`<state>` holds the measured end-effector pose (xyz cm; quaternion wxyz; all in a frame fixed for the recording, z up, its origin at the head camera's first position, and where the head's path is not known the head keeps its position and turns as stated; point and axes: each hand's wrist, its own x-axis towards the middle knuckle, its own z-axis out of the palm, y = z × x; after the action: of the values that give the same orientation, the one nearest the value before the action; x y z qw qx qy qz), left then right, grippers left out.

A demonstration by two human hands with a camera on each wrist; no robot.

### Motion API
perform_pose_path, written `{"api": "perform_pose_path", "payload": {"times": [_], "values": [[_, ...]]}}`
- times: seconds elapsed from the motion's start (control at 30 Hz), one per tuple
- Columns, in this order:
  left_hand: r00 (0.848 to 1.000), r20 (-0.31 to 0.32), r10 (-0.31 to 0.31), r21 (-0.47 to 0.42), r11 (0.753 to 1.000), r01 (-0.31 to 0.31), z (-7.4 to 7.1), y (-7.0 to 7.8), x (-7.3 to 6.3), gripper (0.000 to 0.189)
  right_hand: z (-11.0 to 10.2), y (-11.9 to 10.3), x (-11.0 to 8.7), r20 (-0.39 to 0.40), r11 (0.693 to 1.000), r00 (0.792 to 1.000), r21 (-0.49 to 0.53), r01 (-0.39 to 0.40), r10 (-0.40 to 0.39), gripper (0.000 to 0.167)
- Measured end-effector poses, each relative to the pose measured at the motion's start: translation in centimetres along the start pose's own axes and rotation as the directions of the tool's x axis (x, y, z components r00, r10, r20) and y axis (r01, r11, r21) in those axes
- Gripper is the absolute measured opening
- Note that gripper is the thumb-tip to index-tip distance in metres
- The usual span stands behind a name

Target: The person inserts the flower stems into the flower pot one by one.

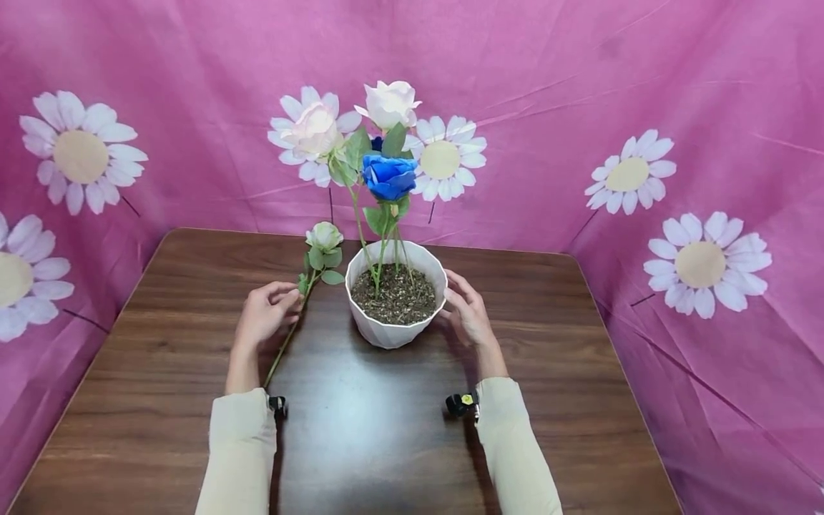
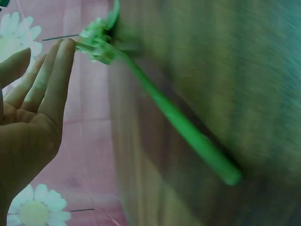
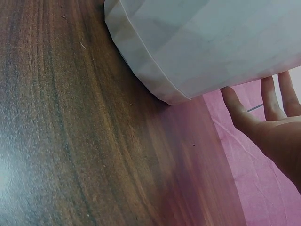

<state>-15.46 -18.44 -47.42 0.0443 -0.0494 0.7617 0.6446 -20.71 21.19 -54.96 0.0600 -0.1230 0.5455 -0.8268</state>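
A greenish-white rose (image 1: 325, 236) with a long green stem (image 2: 188, 134) lies on the table, left of the pot. My left hand (image 1: 267, 313) is beside that stem; in the left wrist view its fingers are extended, the fingertips right at the leafy part, and the thumb stands apart. A white faceted pot (image 1: 389, 335) holds dark soil (image 1: 393, 295) with several upright roses: a pale pink rose (image 1: 315, 130), a white rose (image 1: 389, 104) and a blue rose (image 1: 390, 177). Against the pot's right side, my right hand (image 1: 471, 315) rests its spread fingertips.
The dark wooden table (image 1: 541, 400) extends around the pot. Behind it and at both sides hangs a pink cloth (image 1: 515, 57) printed with large daisies. Each wrist carries a small black camera, like the right wrist camera (image 1: 460, 405).
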Motion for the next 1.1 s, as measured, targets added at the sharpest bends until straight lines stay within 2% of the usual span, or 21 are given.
{"api": "perform_pose_path", "payload": {"times": [0.1,0.2,0.3,0.37,0.57,0.67,0.83,0.93,1.1], "values": [[0.999,-0.009,-0.039,0.026,0.999,0.039,-0.1,-0.8,-0.1,0.036,0.0,-0.1,0.0,-0.015,1.0,1.0,-0.007,-0.02,0.02,0.042],[0.998,0.01,-0.069,0.077,0.995,0.068,-0.2,-1.4,0.1,0.038,0.7,-0.9,-0.2,-0.018,0.999,0.999,-0.019,-0.028,0.028,0.04],[0.996,0.036,-0.082,0.142,0.987,0.076,-0.2,-2.0,0.4,0.039,2.8,-2.8,-0.8,-0.041,1.0,0.999,-0.02,-0.024,0.023,0.042],[0.995,0.054,-0.085,0.187,0.98,0.074,-0.3,-2.3,0.4,0.039,3.3,-3.3,-0.8,-0.03,1.0,0.999,-0.018,-0.017,0.017,0.042],[0.99,0.078,-0.115,0.26,0.961,0.092,-0.4,-2.8,0.6,0.042,1.9,-2.4,-0.5,0.044,1.0,0.999,-0.008,0.014,-0.013,0.04],[0.986,0.102,-0.134,0.254,0.962,0.104,-0.3,-3.1,0.8,0.038,3.1,-3.3,-1.0,0.034,1.0,0.999,-0.011,0.026,-0.026,0.043],[0.978,0.135,-0.162,0.241,0.962,0.126,-0.2,-3.7,1.0,0.031,4.9,-4.8,-1.6,-0.022,1.0,1.0,0.003,0.002,-0.002,0.041],[0.977,0.14,-0.16,0.214,0.968,0.128,-0.1,-3.9,1.0,0.032,4.9,-4.8,-1.5,-0.014,1.0,1.0,0.013,0.003,-0.003,0.04],[0.981,0.128,-0.147,0.116,0.984,0.132,-0.1,-4.2,1.1,0.035,3.1,-3.4,-0.9,0.031,1.0,0.999,-0.016,0.011,-0.011,0.041]]}}
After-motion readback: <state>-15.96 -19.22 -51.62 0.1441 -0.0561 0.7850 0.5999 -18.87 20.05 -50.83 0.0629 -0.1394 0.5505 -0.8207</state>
